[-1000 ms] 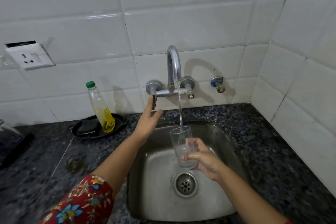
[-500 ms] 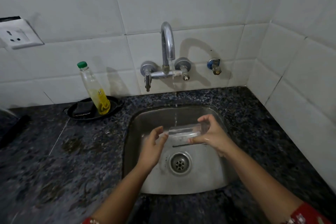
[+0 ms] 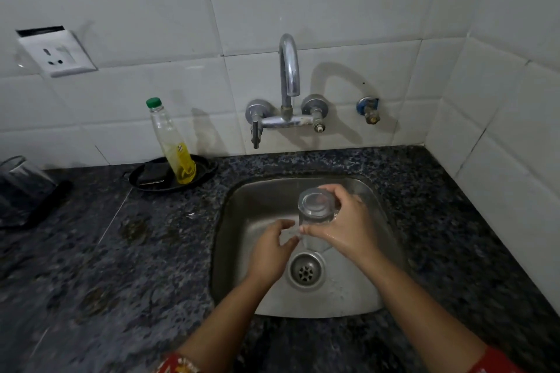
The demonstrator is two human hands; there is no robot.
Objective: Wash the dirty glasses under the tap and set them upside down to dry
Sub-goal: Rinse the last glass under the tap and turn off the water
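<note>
Over sink (image 3: 236, 221), right hand (image 3: 348, 227) grips inverted glass (image 3: 315, 209).

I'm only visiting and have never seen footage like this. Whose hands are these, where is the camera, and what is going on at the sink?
There is no machine here: a person wears a camera on the head, looking down at their own two bare hands. The right hand grips a clear drinking glass turned bottom-up over the steel sink. The left hand is at the glass's lower rim; whether it grips is hard to tell. Above stands a curved chrome wall tap. On the dark speckled stone counter sits a black dish holding a green-capped clear bottle of yellow liquid and a dark pad. At far left another clear glass stands, blurred.
</note>
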